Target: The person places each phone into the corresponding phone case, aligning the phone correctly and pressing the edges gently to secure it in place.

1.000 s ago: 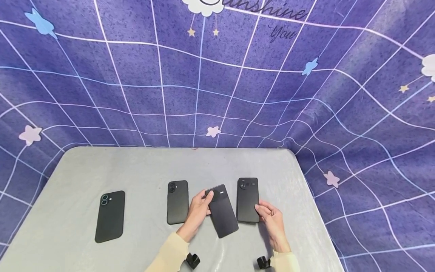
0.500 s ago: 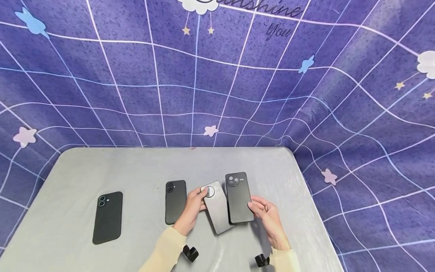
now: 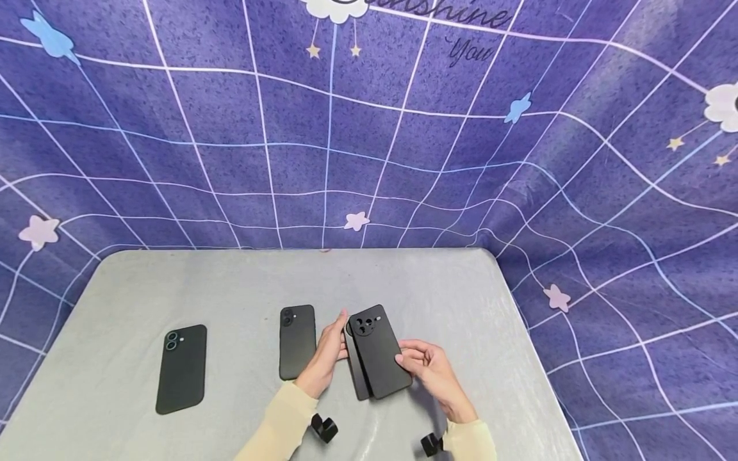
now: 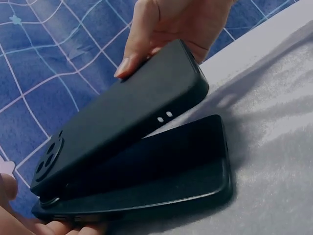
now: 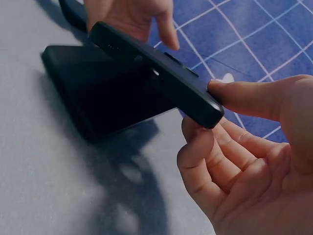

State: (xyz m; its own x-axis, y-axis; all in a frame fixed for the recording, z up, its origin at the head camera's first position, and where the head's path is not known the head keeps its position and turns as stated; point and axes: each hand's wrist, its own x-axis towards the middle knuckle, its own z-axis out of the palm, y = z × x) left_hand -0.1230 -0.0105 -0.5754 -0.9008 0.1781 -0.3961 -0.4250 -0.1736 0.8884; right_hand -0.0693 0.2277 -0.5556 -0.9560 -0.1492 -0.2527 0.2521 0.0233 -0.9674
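Observation:
My right hand (image 3: 435,378) pinches a black phone case (image 3: 380,358) by its right edge, thumb on top and fingers beneath. The case has a round camera plate with cut-out holes. It lies tilted over a smartphone (image 3: 360,379); in the left wrist view their camera ends meet while the lower ends stand apart. My left hand (image 3: 325,362) holds the phone's left edge near the camera end, fingers (image 4: 58,226) under it and thumb raised off to the side. Much of the phone is hidden under the case.
Just left of my left hand lies a black phone-shaped piece (image 3: 297,342) with a camera cut-out or lenses. Farther left is a dark phone (image 3: 181,369) with two lenses. The grey-covered table (image 3: 230,282) ends at a purple grid-patterned cloth (image 3: 300,166).
My right hand lifted the case from the phone's right side and carried it left over the phone. The phone's silvery back turned dark to view. My left thumb came off the phone.

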